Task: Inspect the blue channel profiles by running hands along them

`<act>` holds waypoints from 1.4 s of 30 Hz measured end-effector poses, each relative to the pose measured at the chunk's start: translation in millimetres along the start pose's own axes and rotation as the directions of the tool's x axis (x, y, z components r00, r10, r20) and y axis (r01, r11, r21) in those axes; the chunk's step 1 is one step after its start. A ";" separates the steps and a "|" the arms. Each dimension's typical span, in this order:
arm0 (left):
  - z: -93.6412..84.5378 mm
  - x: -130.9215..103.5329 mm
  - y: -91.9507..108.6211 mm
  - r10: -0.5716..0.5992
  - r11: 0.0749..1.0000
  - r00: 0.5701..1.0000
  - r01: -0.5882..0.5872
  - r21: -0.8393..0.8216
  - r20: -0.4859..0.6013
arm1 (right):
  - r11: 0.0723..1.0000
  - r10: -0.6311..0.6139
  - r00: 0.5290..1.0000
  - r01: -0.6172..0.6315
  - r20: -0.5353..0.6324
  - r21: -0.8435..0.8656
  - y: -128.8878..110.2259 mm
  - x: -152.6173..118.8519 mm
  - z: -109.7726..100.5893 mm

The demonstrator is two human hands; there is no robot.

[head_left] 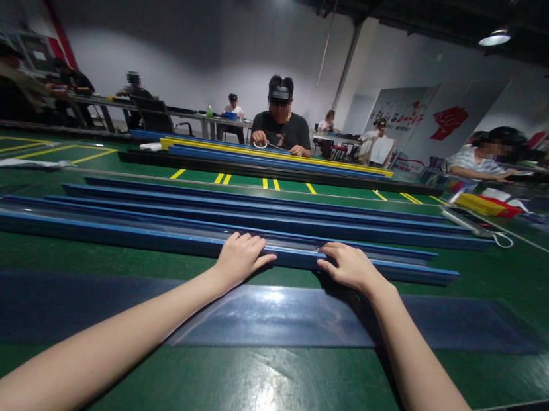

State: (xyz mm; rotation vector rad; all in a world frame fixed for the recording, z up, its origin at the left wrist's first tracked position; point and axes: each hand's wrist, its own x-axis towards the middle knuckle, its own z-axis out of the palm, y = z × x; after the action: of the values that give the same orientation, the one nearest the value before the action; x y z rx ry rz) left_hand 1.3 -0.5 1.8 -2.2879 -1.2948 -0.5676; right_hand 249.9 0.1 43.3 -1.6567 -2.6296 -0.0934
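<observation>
A long blue channel strip (115,235) lies crosswise on the green tabletop, with clear film along its trough. My left hand (244,257) is closed over its near wall, fingers inside the channel and thumb on the outer face. To the right, my right hand (344,265) pinches the same wall, thumb in front and fingers reaching into the trough; its fingertips are partly hidden. Between my forearms and the channel, a flat sheet of clear bluish plastic (271,312) lies on the table, partly covered by both arms.
Behind the held channel lie more blue channels (272,220). Farther back are a black strip (259,171) and a yellow strip (280,157). A device with a white loop (477,224) rests at right. Across the table sits a person (281,126); others sit beyond.
</observation>
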 end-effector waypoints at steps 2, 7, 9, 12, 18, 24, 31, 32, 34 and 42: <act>-0.4 0.4 0.3 -0.010 1.000 1.000 0.010 0.001 0.005 | 1.000 -0.003 1.000 0.003 -0.018 -0.001 -1.2 -0.2 0.4; -0.7 1.4 0.7 -0.036 0.999 0.999 0.035 0.015 0.033 | 1.000 -0.020 0.999 0.020 -0.051 -0.006 -2.1 -0.3 1.8; -0.5 1.5 0.8 -0.037 0.999 0.999 0.037 0.016 0.038 | 1.000 -0.016 0.999 0.016 -0.049 -0.003 -1.7 -0.1 2.4; 0.1 1.3 0.7 -0.037 0.999 0.999 0.037 0.015 0.035 | 1.000 -0.007 0.999 0.007 -0.037 0.005 -0.8 0.5 3.2; 0.4 1.6 0.0 -0.035 0.999 0.999 0.035 0.015 0.027 | 1.000 0.003 1.000 -0.003 -0.030 0.003 0.2 2.0 4.5; -0.4 1.8 0.9 -0.041 0.999 0.998 0.040 0.020 0.039 | 1.000 0.016 1.000 -0.016 -0.016 0.005 -0.9 1.7 2.9; 0.2 2.1 0.7 -0.038 0.999 0.999 0.037 0.025 0.027 | 0.999 0.013 0.999 -0.015 -0.040 -0.040 -5.0 1.1 3.6; 0.1 2.1 0.7 -0.038 0.999 0.999 0.037 0.027 0.025 | 0.998 0.014 0.999 -0.017 -0.051 -0.059 -6.5 1.7 4.4; -0.2 2.2 0.9 -0.039 0.999 0.999 0.038 0.033 0.023 | 0.996 0.013 0.997 -0.020 -0.076 -0.090 -10.3 3.6 6.3; 0.8 1.2 1.9 -0.070 0.995 0.997 0.068 0.067 0.015 | 0.994 -0.069 0.991 0.059 -0.115 -0.089 -27.2 10.0 12.3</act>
State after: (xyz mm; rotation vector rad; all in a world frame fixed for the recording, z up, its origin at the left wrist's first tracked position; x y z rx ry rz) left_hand 3.7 -0.1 1.5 -2.2062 -1.3849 -0.5205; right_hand 221.1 -1.8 30.7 -1.5387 -2.6245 -0.3001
